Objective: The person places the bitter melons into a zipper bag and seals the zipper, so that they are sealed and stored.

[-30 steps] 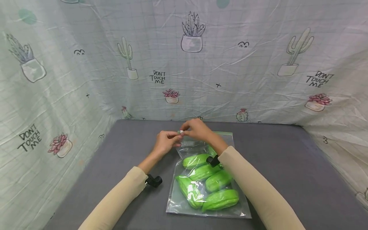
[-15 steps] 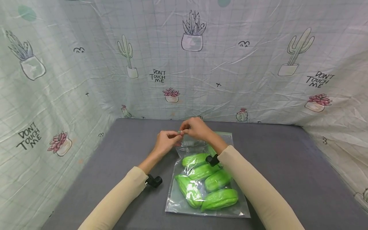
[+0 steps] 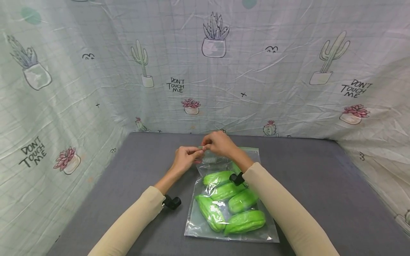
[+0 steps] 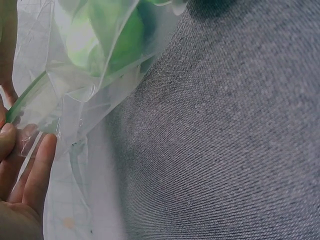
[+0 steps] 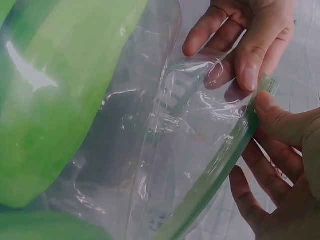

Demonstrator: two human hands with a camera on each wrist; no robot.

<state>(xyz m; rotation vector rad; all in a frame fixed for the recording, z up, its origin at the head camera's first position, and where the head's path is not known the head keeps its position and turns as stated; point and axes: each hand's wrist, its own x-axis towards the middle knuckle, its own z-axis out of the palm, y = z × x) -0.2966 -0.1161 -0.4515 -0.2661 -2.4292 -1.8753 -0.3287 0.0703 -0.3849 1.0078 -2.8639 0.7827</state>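
Observation:
A clear zip bag (image 3: 200, 227) lies on the grey table, with several light-green ridged gourd-like vegetables (image 3: 245, 222) inside. Its green zip strip (image 5: 220, 175) runs along the top edge, raised at the left corner. There my left hand (image 3: 185, 158) pinches the corner between thumb and fingers; in the left wrist view some fingers show through the plastic. Right beside it, my right hand (image 3: 219, 143) pinches the green strip, thumb on the near side, as the right wrist view shows. My right forearm hides part of the bag and its vegetables.
The grey table (image 3: 134, 213) extends on both sides of the bag. Behind and beside it hangs a pale curtain (image 3: 243, 71) printed with potted plants and lettering. A black wrist camera (image 3: 172, 202) sits on the left wrist.
Both hands stay at the bag's left top corner. The fingertips shift only slightly, and the white glint seen there a second ago no longer shows. The bag and vegetables stay put.

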